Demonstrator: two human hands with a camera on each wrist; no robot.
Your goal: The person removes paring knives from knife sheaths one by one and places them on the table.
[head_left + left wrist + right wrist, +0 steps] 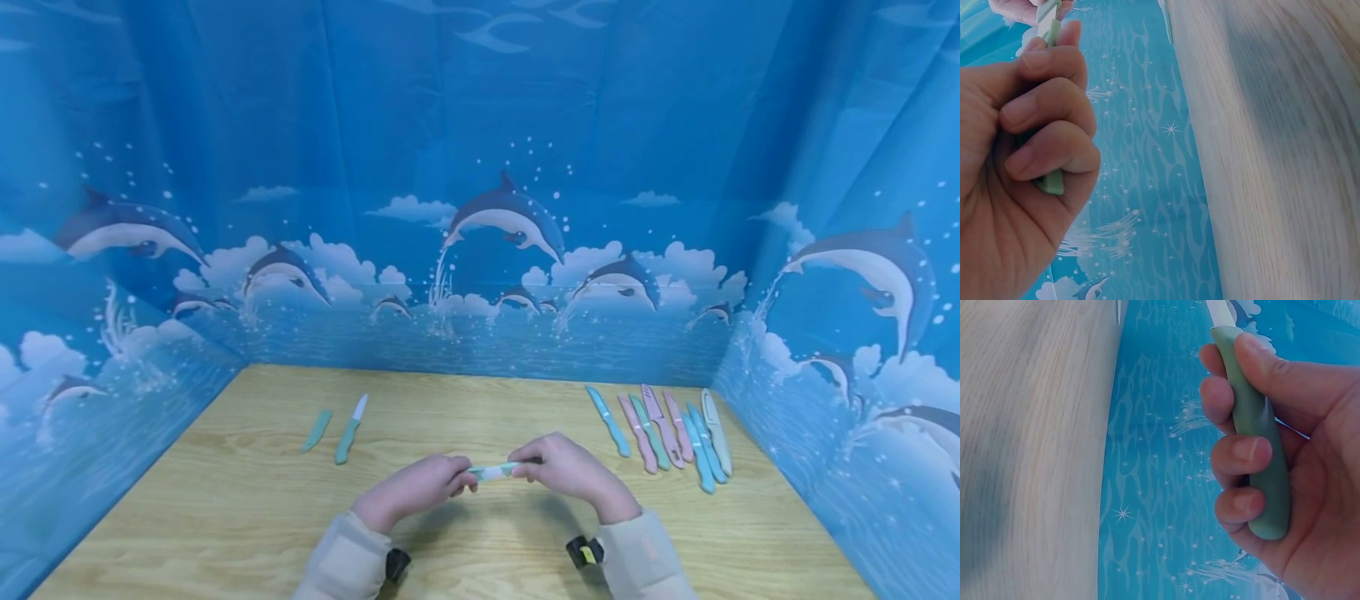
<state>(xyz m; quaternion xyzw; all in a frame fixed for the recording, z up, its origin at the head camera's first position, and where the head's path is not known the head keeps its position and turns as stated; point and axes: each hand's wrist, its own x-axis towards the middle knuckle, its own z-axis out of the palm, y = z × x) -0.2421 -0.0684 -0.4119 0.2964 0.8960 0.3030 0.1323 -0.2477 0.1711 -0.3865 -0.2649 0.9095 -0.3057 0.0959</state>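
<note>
Above the middle of the wooden table point(225, 517), both hands hold one small knife between them. My right hand point(558, 468) grips its green handle point(1254, 431), fingers and thumb curled round it. My left hand point(427, 483) grips a green sheath point(1052, 181) in a closed fist. A short stretch of the white blade point(491, 472) shows between the two hands, pointing into the sheath. In the right wrist view the blade point(1219, 311) leaves the handle at the top edge.
A loose green sheath point(317, 430) and a bare white-bladed knife point(349, 432) lie at the left of the table. Several sheathed knives point(660, 433) in blue, pink and green lie in a row at the right. Dolphin-print blue cloth point(480, 250) walls three sides.
</note>
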